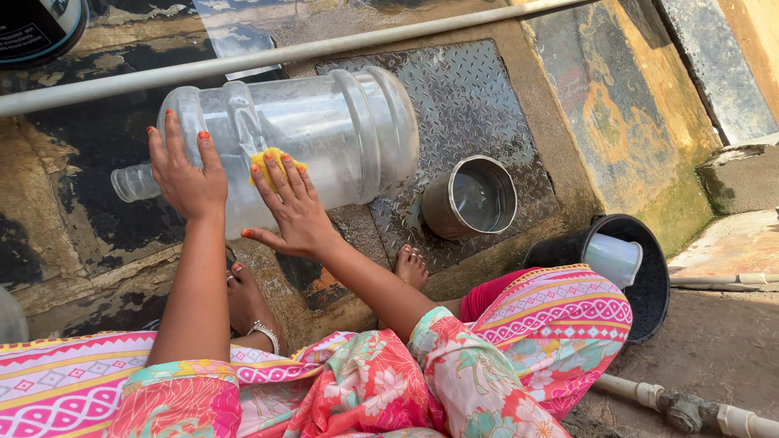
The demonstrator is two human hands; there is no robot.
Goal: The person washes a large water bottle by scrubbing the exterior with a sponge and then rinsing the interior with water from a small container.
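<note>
Nearest the camera, the person's lap is showing a patterned garment (365, 381) in pink, orange and green, with both bare forearms reaching forward from it. One bare foot with a silver anklet (264, 331) is resting on the stained concrete ground (73, 243), and the toes of the other foot (411, 264) are touching the near edge of the metal checker plate (479, 97).

The right hand (294, 209) is lying flat with fingers spread, pressing a small yellow cloth (272, 161) against the side of the large clear plastic water jar (308, 134). The left hand (188, 174) is also spread open, palm against the jar near its shoulder, steadying it. The jar is lying on its side, its narrow neck (134, 182) pointing toward the left, its base over the near-left corner of the checker plate.

Just beyond the jar's base, a steel pot (471, 199) is sitting tilted on the checker plate. To the right, off the plate's near-right corner, a black bucket (649, 284) is holding a pale plastic cup (613, 258). A jointed pipe (690, 405) is running along the ground below the bucket.

Farthest away, a grey pipe (324, 49) is crossing above the jar, and part of a dark container (36, 28) is showing at the far-left corner
</note>
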